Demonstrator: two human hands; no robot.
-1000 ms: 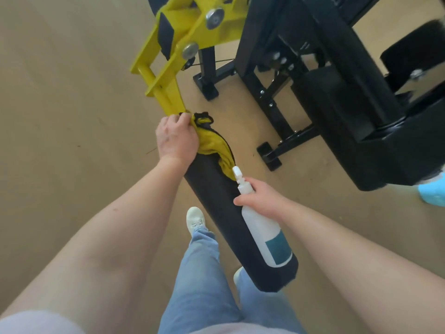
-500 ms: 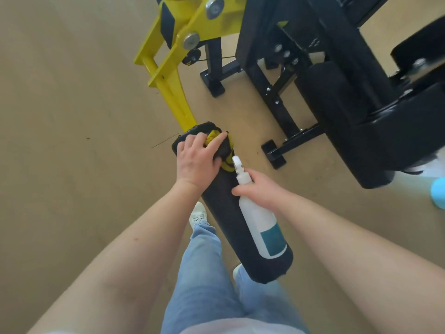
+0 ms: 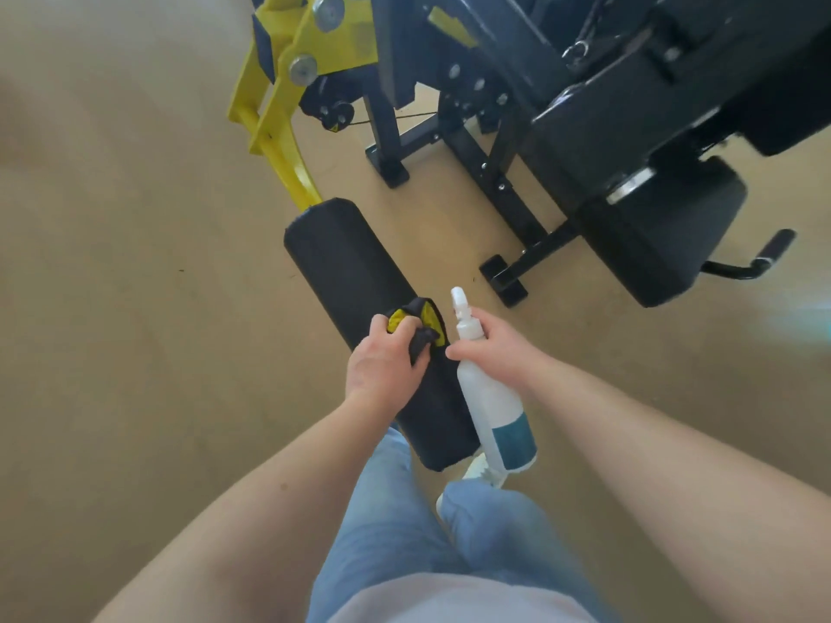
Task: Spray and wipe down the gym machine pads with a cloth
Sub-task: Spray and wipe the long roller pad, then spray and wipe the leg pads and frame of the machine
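While the left hand grips a bunched yellow-and-black cloth pressed on the roller pad, past its middle toward the near end, wiping looks partway done; near end and underside likely left. Right hand curls round the neck of the spray bottle, just beside the pad, nozzle up. Seat pad at right: wiped or not, cannot tell. Yellow lever arm and black frame struts crowd the reach to it. 1 handle juts beyond.

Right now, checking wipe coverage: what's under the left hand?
The left hand grips a bunched yellow-and-black cloth on the black pad. The pad's surface beneath them is covered.
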